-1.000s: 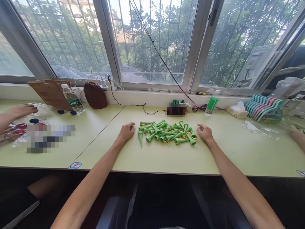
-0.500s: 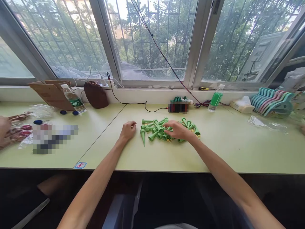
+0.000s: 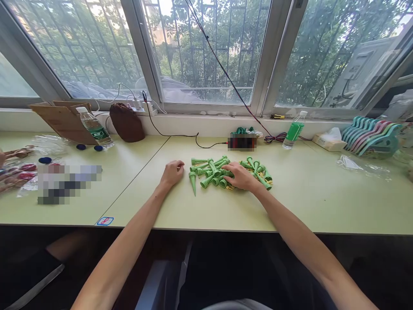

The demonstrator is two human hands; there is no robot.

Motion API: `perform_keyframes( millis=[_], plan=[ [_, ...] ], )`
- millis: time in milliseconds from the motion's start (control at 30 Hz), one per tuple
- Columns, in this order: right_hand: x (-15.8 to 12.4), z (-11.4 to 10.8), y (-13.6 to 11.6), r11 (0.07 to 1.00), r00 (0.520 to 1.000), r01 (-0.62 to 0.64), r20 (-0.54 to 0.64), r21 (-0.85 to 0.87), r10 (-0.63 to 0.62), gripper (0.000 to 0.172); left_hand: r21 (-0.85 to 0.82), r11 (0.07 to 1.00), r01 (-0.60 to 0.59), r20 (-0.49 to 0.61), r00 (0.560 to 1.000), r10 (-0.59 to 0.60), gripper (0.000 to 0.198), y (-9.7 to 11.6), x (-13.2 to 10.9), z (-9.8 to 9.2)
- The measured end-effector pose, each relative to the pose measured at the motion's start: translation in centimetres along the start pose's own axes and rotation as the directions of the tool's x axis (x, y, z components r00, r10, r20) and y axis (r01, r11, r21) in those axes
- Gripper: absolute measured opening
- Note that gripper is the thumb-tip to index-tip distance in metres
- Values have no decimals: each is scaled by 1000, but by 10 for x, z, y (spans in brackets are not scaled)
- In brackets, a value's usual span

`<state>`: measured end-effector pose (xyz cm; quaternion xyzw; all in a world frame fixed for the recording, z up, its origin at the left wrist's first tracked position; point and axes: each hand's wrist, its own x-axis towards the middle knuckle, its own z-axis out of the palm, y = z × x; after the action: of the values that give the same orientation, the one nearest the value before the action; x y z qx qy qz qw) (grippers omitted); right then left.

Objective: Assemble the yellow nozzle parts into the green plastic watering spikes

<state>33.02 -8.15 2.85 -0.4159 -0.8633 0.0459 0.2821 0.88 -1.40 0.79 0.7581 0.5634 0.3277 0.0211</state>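
Observation:
My left hand rests on the table left of a heap of green plastic spikes, its fingers curled in and nothing visible in them. One spike lies apart at the heap's left edge, its tip toward me. Over the middle of the heap, my right hand has its thumb and fingers around a green spike, partly hidden by the hand. More green spikes lie right of that hand, among small yellow pieces.
The pale green table has a seam on the left. Behind the heap lies a dark, blurred object with a cable. Bottles, a tissue box and coloured hangers stand at the back. Another person's things lie left.
The view has shifted slightly. My right hand has moved a little within the heap, and a spike at the heap's right front now shows more fully. My left hand stays curled on the table.

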Motion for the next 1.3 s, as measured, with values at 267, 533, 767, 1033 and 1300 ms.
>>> perform_keyframes(
  millis=[267, 533, 767, 1033, 1300],
  plan=[
    [0, 4, -2, 997, 961, 38, -277, 71, -17, 27, -49, 999, -7, -58, 998, 4, 26, 1, 0, 1],
    [0, 3, 0, 988, 820, -39, -561, 150, 117, 27, -108, 965, -238, -294, 935, 198, 20, 49, -8, -12],
    [1, 8, -1, 967, 744, -37, -639, 254, 196, 28, -344, 862, -372, -53, 924, 378, 23, 130, -12, 1],
    [-1, 9, -7, 936, 748, -15, -617, 353, 245, 26, -428, 827, -364, -12, 917, 398, 37, 173, -5, 36],
    [1, 5, 2, 953, 838, -84, -497, 290, 225, 17, -718, 683, -131, -59, 990, 128, 51, 156, -12, 30]
  ],
)
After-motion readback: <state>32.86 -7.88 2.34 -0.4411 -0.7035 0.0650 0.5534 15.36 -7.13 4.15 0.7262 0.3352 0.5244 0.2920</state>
